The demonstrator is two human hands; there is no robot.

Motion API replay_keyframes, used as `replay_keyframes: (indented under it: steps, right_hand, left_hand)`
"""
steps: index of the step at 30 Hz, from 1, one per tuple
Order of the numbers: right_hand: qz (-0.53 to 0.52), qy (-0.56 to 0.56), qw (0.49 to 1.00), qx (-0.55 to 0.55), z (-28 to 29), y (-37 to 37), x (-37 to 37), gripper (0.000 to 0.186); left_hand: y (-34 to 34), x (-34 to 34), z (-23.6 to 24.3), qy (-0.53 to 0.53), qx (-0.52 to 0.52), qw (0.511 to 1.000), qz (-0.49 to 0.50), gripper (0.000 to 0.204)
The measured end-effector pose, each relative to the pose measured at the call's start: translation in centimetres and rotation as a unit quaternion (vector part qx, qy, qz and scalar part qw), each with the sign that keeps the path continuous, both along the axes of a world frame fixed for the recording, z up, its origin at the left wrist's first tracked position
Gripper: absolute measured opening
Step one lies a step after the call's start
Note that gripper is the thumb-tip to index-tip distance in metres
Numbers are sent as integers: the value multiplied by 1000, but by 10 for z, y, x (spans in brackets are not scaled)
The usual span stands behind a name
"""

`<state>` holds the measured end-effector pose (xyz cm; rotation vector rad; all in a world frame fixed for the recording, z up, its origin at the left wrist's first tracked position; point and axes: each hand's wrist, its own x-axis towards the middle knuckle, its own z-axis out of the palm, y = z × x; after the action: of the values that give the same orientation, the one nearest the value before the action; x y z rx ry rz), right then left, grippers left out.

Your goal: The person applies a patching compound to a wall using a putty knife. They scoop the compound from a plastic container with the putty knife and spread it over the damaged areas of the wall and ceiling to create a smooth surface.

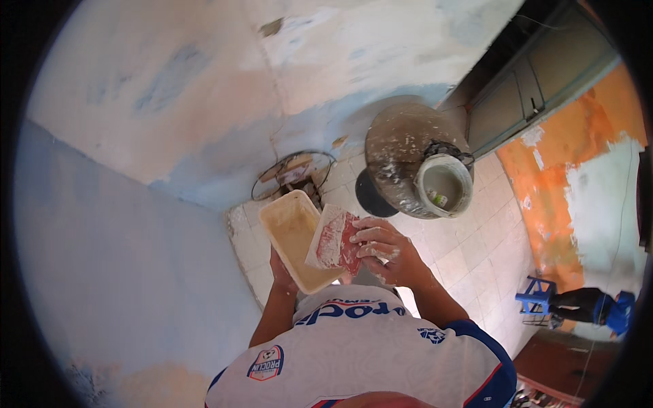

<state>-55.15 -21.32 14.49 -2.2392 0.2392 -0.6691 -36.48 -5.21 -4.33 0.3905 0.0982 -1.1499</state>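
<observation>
Tiled floor below; left hand point(281, 270) under tray point(294, 234), right hand point(382, 248) gripping trowel point(333, 239).

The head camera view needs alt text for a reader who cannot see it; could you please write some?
Seen from above, a person's left hand holds a shallow cream tray while the right hand presses a red-and-white trowel against its edge. Beyond stand a plaster-spattered drum with a small bucket, a tiled floor and patchy blue walls.

Head camera looks steeply down, close, perhaps from a height.
</observation>
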Motion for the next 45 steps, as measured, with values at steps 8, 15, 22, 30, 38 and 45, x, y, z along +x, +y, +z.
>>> replay_keyframes:
  steps: [8,15,22,30,38,45]
  right_hand:
    - [-75,-71,994,-29,-10,-81,-194,18]
    - [-114,-29,992,-46,-11,-157,-406,20]
    - [-115,32,988,-97,3,-211,-511,23]
    - [-135,54,985,-92,-13,-297,-547,23]
    - [-169,12,959,-228,-15,-462,-554,17]
    - [-279,-40,958,-59,-26,-592,-562,49]
  left_hand:
    - [-106,-142,30,-30,32,995,-92,73]
    - [-214,-350,36,-99,7,991,-85,72]
    - [-272,-451,58,-40,85,978,-184,75]
    - [-379,-500,39,-29,29,978,-206,76]
    - [-536,-540,55,-4,10,975,-222,78]
    - [-659,-534,57,-65,16,976,-205,76]
